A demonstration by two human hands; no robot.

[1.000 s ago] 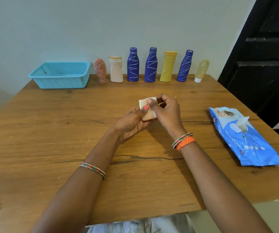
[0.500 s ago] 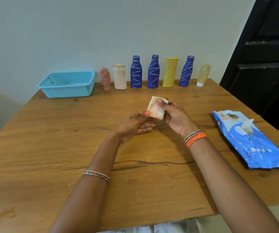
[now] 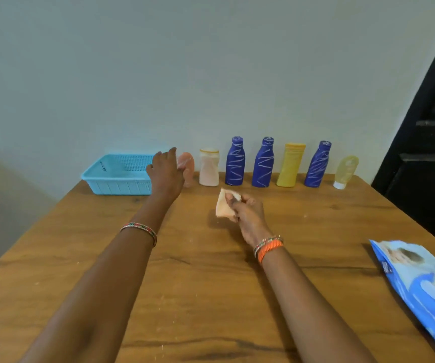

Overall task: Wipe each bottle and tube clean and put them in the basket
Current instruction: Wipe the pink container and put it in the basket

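Note:
Along the wall stand a pink tube (image 3: 187,167), a pale pink bottle (image 3: 209,167), three blue bottles (image 3: 235,161) (image 3: 263,163) (image 3: 317,165), a yellow tube (image 3: 291,165) and a clear yellowish tube (image 3: 346,171), all scribbled with white marks. A light blue basket (image 3: 118,175) sits left of them. My left hand (image 3: 165,172) is stretched out, fingers spread, right at the pink tube and partly covering it; whether it touches is unclear. My right hand (image 3: 245,209) pinches a folded wet wipe (image 3: 224,205) above the table.
A blue pack of wet wipes (image 3: 420,281) lies at the table's right edge. The wooden table (image 3: 211,297) meets a pale wall at the back. A dark door stands to the right.
My left hand has let go of the wipe and reached forward to the pink tube. My right hand keeps the wipe alone. The view has tilted up.

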